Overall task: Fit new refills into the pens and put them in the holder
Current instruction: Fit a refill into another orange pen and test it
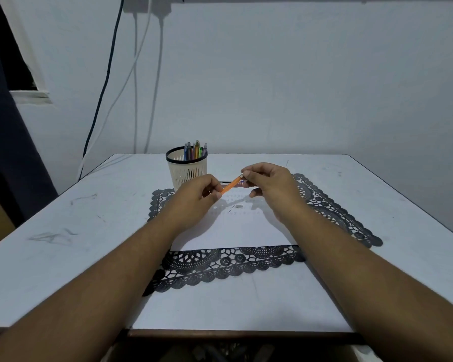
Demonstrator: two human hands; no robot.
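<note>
Head view: my left hand (198,194) and right hand (266,182) pinch the orange pen (230,186) at frame centre, apparently mid-reassembly. Next: close it, then drop it into the holder (186,171) behind.

Home desk corner: scuffed white table (63,231), black lace mat (220,265), charger cables (135,74) hanging down plain wall (298,74).

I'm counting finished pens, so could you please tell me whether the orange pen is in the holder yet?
Out: both hands hold the orange pen above the white paper, in front of the cream mesh holder.
</note>
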